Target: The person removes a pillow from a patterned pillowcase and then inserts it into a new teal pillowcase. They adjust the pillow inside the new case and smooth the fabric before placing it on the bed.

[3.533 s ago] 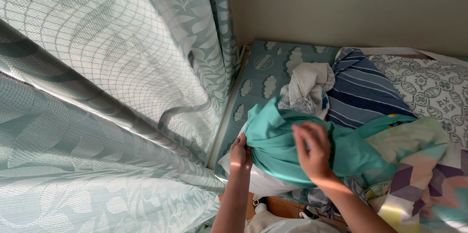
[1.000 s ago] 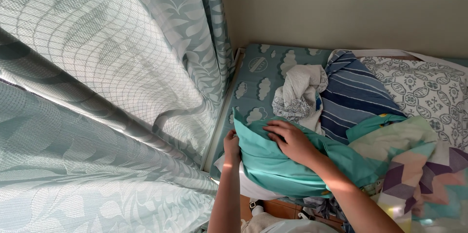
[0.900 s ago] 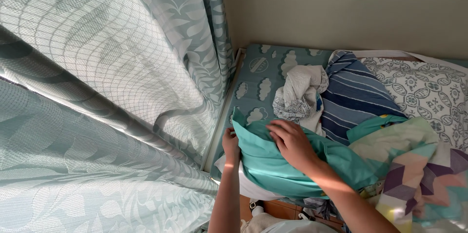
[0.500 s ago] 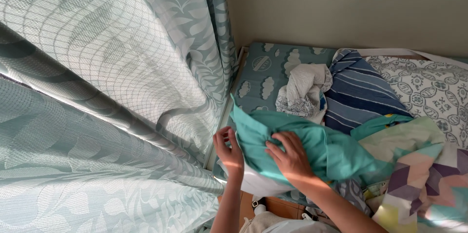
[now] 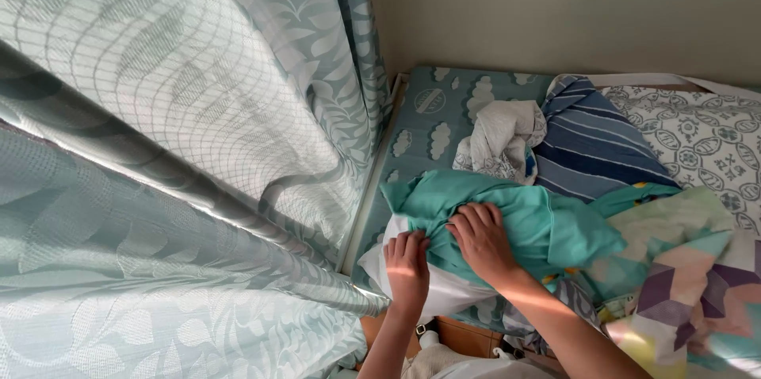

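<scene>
The soft teal cloth garment (image 5: 507, 216) lies bunched on the near corner of the bed, spread from the bed's left edge toward the middle, with both hands on its near side. The left hand (image 5: 407, 262) sits at the garment's lower left corner, fingers curled down and closed over a fold where the teal cloth meets a white piece of fabric (image 5: 444, 292) beneath it; whether it pinches the teal, the white, or both cannot be told. The right hand (image 5: 482, 238) lies just beside it, palm down on the teal cloth, fingers bent and pressing into the folds, gripping loosely rather than fully closed.

The garment rests on the blue cloud-patterned bed sheet (image 5: 432, 121). Beyond it lie a crumpled white patterned cloth (image 5: 499, 141) and a blue striped fabric (image 5: 594, 149), touching each other. To the right sits a pastel quilt with geometric patches (image 5: 682, 268). A pale green leaf-patterned curtain (image 5: 174, 149) hangs along the bed's left side
</scene>
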